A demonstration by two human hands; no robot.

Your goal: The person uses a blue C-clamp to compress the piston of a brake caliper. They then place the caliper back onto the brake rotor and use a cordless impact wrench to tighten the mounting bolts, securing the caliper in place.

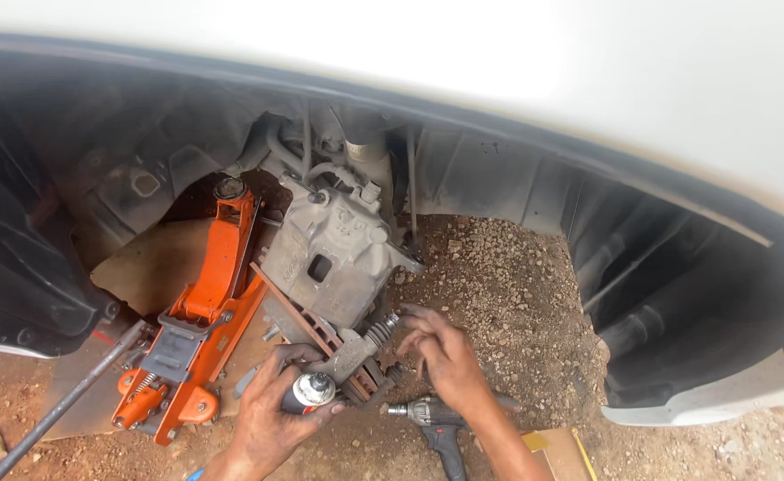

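In the open wheel arch of a white car, a grey cast-metal brake caliper hangs tilted beside the suspension strut, with rusty brown brake pads and a caliper bracket below it. The person's left hand is wrapped around a small dark tube with a grey screw cap, fingers curled firmly about its body and the capped end pointing up toward the bracket. The right hand is partly open and holds nothing that can be made out; its fingertips are spread and touch or nearly touch a ribbed black rubber boot on a slide pin at the lower end of the bracket. The tube looks light and a little soft-walled, so it is judged easy to squeeze and likely slick if smeared; the closed left-hand grip around its middle suits it. The slide pin and boot look small, with the rubber flexible and probably greasy, best pinched at the metal end rather than the boot. The caliper itself appears heavy and rigid. An orange floor jack stands to the left on a sheet of cardboard, its long dark handle running out to the lower left. A grey cordless impact driver lies on the reddish gravel ground just below the right hand.
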